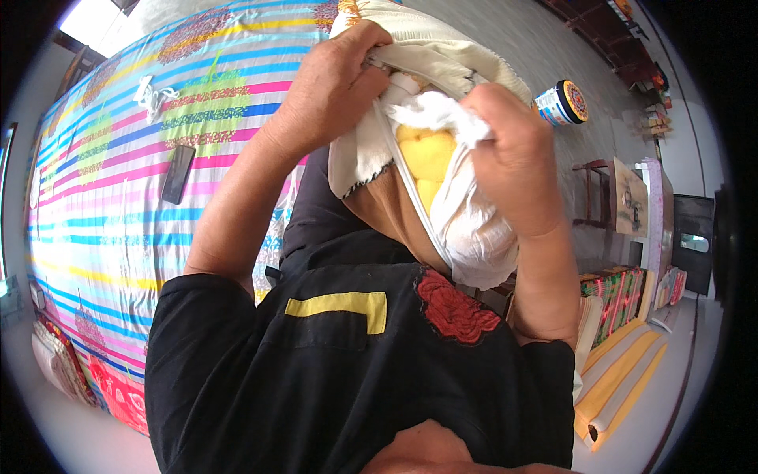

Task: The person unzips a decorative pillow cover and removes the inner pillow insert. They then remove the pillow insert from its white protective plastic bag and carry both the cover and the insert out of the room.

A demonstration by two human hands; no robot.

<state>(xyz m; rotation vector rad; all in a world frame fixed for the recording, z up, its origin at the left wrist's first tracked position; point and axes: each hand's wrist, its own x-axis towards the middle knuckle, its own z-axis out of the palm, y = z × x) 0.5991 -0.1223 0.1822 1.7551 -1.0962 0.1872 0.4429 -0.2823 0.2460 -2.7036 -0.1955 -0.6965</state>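
Note:
A cream fabric cover with a brown fabric part lies across my lap, its mouth spread wide. My left hand pinches the cover's edge at the upper left of the opening. My right hand is closed on a bunched thin white cloth or bag on the opening's right side. Soft yellow material shows between the white folds. Dark zipper-like teeth run along the edge above the brown part. Whatever lies deeper in the cover is hidden.
To my left is a bed with a striped sheet; a smartphone and a white cable lie on it. A black-lidded tub stands beyond my right hand. Yellow-and-grey striped fabric is at lower right.

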